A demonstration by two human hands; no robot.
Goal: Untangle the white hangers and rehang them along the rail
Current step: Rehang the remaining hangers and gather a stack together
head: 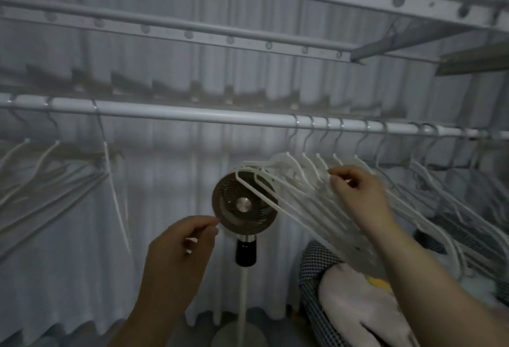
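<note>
Head view: my right hand (360, 195) pinches the bunched white hangers (300, 198) under the rail (192, 112), probably light, stiff, snag-prone, best gripped at the necks; my left hand (179, 247) curls, hold unclear

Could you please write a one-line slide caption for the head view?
The right hand grips bunched white hangers on the rail; the left hand hovers near a pedestal fan.

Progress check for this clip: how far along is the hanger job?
Done: three spaced hangers hang at the left end of the rail. In hand: the right hand grips into the tilted bunch on the right; the left hand is curled below, contents unclear. Left: that crowded bunch needs separating and spreading over the bare middle stretch.
</note>
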